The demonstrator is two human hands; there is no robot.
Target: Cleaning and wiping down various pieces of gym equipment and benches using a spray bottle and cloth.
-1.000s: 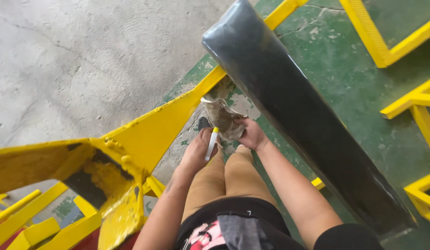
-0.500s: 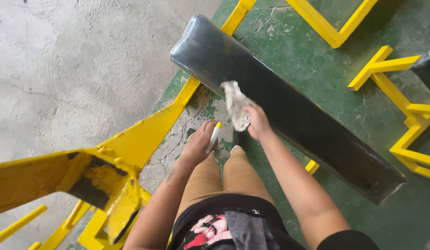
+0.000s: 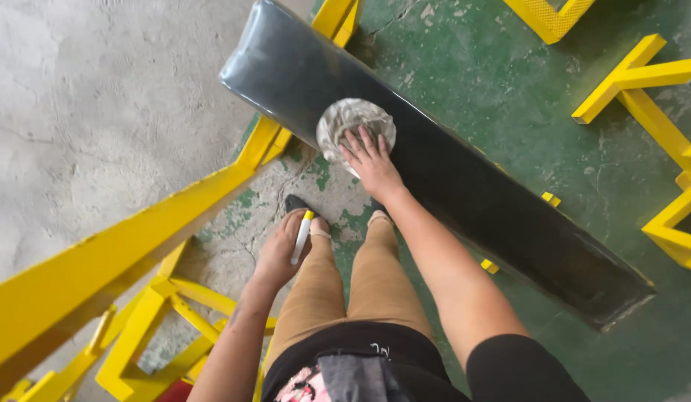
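- A long black padded desk (image 3: 464, 193) ran slantwise over the green painted floor (image 3: 524, 97).
- A crumpled grey-white rag (image 3: 353, 123) lay flat on its top near the upper end, pressed under the right hand (image 3: 371, 164).
- Yellow steel frames (image 3: 658, 112) stood on the floor, with bare grey concrete (image 3: 100, 112) to the left.

hands: 2, left (image 3: 280, 249) and right (image 3: 371, 160) | rags: 1 (image 3: 353, 123) | markers: 1 (image 3: 301, 235) | black padded benches: 1 (image 3: 464, 186) | yellow steel frames: several, exact count unclear (image 3: 137, 253)
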